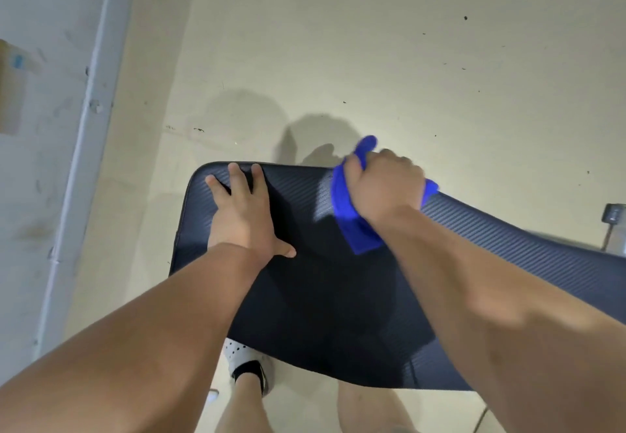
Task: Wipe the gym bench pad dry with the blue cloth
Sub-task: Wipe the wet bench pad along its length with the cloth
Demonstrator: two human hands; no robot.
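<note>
The black, ribbed gym bench pad [321,290] fills the middle of the view, running from its rounded far-left end towards the right edge. My left hand [242,214] lies flat on the pad near that end, fingers spread and straight. My right hand [384,185] grips the bunched blue cloth [352,222] and holds it against the pad's far edge. Part of the cloth sticks out above my knuckles and part trails below my wrist. The pad under my right forearm is hidden.
Beige floor [372,59] with dark specks surrounds the bench. A white wall and a pale vertical strip [88,127] stand at the left. A grey metal part [614,219] shows at the right edge. My leg and a sock-and-shoe foot [245,366] are below the pad.
</note>
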